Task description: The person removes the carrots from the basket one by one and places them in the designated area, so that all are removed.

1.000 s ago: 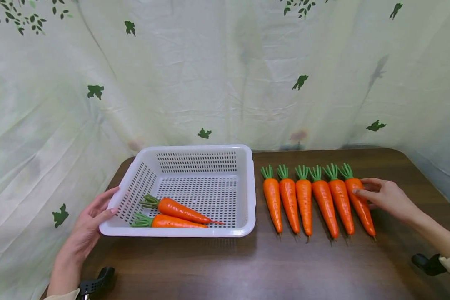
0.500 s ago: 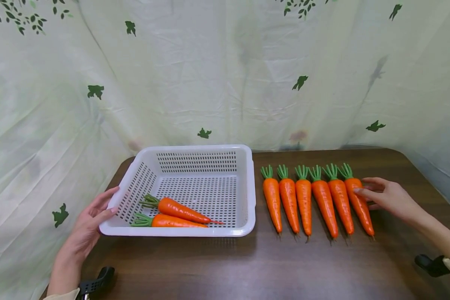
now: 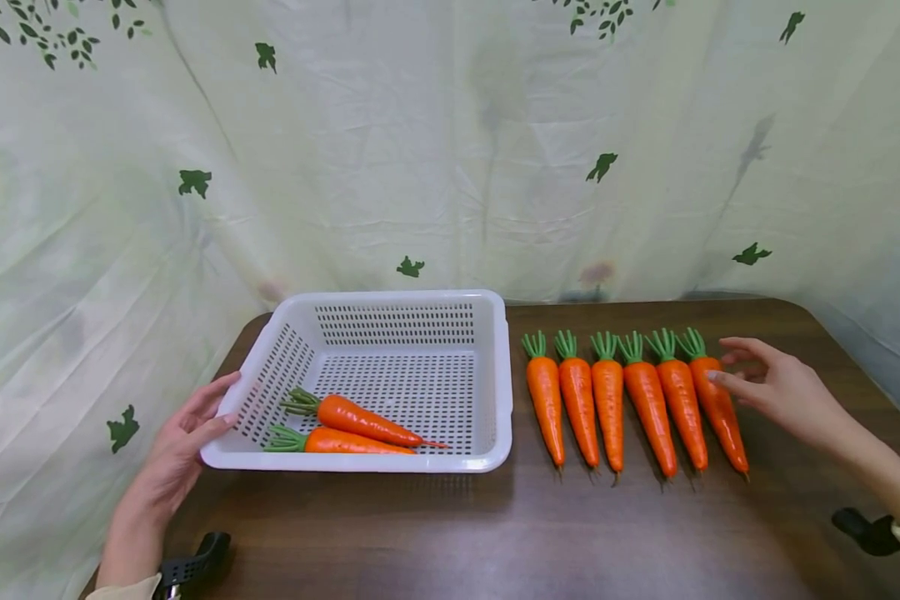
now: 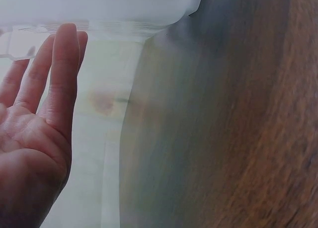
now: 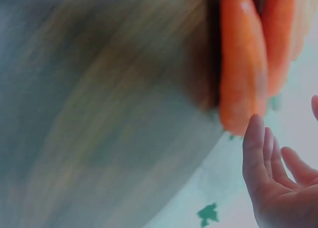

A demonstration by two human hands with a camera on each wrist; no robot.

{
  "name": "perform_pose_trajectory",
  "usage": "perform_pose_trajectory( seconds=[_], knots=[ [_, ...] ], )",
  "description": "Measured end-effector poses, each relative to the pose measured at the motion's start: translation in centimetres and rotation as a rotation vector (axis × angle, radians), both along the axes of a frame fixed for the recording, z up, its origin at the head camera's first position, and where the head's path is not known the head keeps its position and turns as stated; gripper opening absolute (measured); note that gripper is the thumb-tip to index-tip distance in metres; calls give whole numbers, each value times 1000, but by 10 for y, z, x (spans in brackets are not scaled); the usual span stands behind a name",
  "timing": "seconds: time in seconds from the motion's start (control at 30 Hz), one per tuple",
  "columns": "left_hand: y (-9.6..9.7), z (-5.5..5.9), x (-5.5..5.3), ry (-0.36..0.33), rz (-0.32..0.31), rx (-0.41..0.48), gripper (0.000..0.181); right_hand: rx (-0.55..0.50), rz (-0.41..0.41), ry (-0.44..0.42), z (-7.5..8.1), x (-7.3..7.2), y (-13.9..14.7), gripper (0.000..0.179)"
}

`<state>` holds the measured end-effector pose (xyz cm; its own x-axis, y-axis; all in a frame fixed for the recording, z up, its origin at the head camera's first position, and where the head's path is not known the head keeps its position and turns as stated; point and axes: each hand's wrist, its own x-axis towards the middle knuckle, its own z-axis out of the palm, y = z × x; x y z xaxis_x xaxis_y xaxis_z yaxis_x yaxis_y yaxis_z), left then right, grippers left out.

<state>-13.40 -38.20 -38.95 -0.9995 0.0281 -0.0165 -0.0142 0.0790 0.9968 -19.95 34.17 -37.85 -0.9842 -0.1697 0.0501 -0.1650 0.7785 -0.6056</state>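
Observation:
My left hand rests against the left side of a white perforated plastic basket, fingertips at its rim. In the left wrist view its fingers look nearly straight, reaching up to the basket. Two orange carrots with green stem tops lie inside, near the front wall. To the right, several carrots lie side by side on the table, stems pointing away from me. My right hand hovers beside the rightmost carrot, thumb and fingers spread apart with nothing between them.
The dark brown wooden table has a rounded far right corner. A pale curtain printed with green leaves hangs behind it and along the left. Black straps sit on both wrists.
The right hand's fingers have lifted off the rightmost carrot and spread, moving slightly away. That carrot's tip shifted slightly left earlier. The left hand and basket stay in place.

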Motion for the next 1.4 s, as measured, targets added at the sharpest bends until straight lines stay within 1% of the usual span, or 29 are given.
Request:
perform_pose_trajectory(
  seconds=[0.13, 0.27, 0.47, 0.7, 0.83, 1.1, 1.23, 1.4],
  knots=[
    [0, 2, 0, 9, -7, 12, 55, 32, 17, 24, 6, 3, -14, 66],
    [0, 2, 1, 8, -8, 21, 55, 33, 47, 38, 10, 6, -29, 63],
    [2, 2, 1, 1, 2, 11, 56, 22, 97, 65, 14, 12, -49, 58],
    [2, 1, 2, 0, 7, 12, 56, 18, 184, 72, 20, 16, -73, 55],
    [3, 1, 2, -13, 16, 9, 57, -9, 232, 65, 25, 19, -86, 53],
    [3, 1, 3, -17, 22, 17, 57, -53, 274, 27, 35, 25, -110, 52],
    [3, 1, 4, -5, 13, 17, 57, -58, 297, 33, 41, 26, -121, 49],
    [4, 2, 4, 2, 5, 16, 56, -68, 346, 48, 48, 25, -135, 46]
  ],
)
